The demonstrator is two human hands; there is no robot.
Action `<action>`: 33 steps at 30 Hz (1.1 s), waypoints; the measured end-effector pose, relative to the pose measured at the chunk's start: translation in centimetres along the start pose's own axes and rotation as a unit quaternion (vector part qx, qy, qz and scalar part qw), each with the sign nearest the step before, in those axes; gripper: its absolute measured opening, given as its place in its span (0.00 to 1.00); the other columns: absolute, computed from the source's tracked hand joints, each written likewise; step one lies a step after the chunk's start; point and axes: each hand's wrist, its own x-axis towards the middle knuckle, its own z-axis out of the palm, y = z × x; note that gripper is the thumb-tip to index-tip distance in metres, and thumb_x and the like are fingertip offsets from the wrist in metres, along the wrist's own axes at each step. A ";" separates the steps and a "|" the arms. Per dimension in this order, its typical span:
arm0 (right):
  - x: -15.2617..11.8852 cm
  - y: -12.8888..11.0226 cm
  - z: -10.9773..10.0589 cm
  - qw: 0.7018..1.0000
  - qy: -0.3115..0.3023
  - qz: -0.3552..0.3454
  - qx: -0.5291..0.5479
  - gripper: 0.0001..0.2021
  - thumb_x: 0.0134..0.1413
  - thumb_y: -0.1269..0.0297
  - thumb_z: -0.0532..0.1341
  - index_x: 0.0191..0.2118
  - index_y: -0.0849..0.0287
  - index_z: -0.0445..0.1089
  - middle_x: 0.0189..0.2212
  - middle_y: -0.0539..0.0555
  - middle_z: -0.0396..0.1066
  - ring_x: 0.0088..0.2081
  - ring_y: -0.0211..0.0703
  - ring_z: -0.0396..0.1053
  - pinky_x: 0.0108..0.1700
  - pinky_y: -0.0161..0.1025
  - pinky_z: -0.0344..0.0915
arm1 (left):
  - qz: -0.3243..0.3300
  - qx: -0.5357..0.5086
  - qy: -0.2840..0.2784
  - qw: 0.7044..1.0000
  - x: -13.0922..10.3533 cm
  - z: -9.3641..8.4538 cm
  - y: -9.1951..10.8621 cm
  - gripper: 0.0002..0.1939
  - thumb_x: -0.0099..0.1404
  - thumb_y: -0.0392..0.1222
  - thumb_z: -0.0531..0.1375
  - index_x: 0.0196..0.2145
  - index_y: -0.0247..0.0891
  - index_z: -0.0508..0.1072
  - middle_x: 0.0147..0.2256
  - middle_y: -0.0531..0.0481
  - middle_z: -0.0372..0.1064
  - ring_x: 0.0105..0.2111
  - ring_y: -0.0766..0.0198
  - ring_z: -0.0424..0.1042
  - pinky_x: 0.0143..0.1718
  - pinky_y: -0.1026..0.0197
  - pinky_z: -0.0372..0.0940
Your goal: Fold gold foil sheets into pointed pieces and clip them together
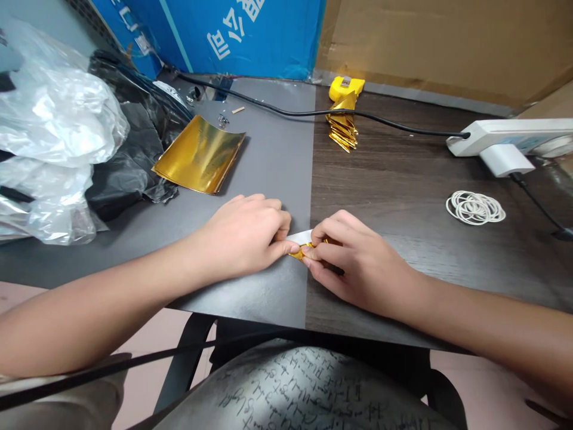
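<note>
Both my hands meet over a small piece of gold foil paper [296, 255], white on its other side, low on the table near its front edge. My left hand [250, 233] has its thumb pressed on the paper's left part, with the fingers curled. My right hand [353, 257] pinches the right part between thumb and fingers, which hide much of the piece. Beyond my left hand lies a stack of square gold foil sheets [201, 155]. Farther back on the right, several folded gold pieces [342, 128] lie in a pile.
A yellow tape measure [344, 88] sits behind the folded pile. A black cable [277, 111] crosses the table to a white power strip [492, 134]. White rubber bands [475, 208] lie at right. Plastic bags [58, 119] crowd the left; a blue box [250, 42] stands behind.
</note>
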 end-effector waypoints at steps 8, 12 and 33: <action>0.1 0.1 -0.2 1.000 -0.009 0.000 0.002 0.12 0.66 0.71 0.58 0.29 0.63 0.70 0.34 0.57 0.68 0.37 0.43 0.61 0.40 0.42 0.64 | 0.040 -0.009 -0.003 0.999 -0.3 -1.0 -1.1 0.09 0.67 0.47 0.66 0.35 0.40 0.72 0.34 0.54 0.69 0.35 0.60 0.65 0.32 0.60 0.49; 0.1 0.1 -0.2 1.000 -0.014 0.007 0.017 0.12 0.65 0.71 0.58 0.29 0.63 0.72 0.35 0.58 0.68 0.39 0.44 0.62 0.42 0.43 0.65 | 0.254 -0.017 0.057 0.966 -0.4 -1.1 -1.7 0.05 0.71 0.43 0.62 0.41 0.42 0.77 0.36 0.52 0.69 0.37 0.61 0.64 0.38 0.58 0.55; 0.5 3.5 -3.2 0.964 -0.171 -0.201 0.022 0.16 0.69 0.61 0.57 0.55 0.64 0.75 0.45 0.62 0.71 0.48 0.52 0.63 0.47 0.49 0.67 | 0.285 0.032 0.031 0.958 -0.6 -1.1 -1.3 0.11 0.71 0.52 0.62 0.39 0.48 0.83 0.44 0.50 0.71 0.47 0.56 0.65 0.43 0.55 0.54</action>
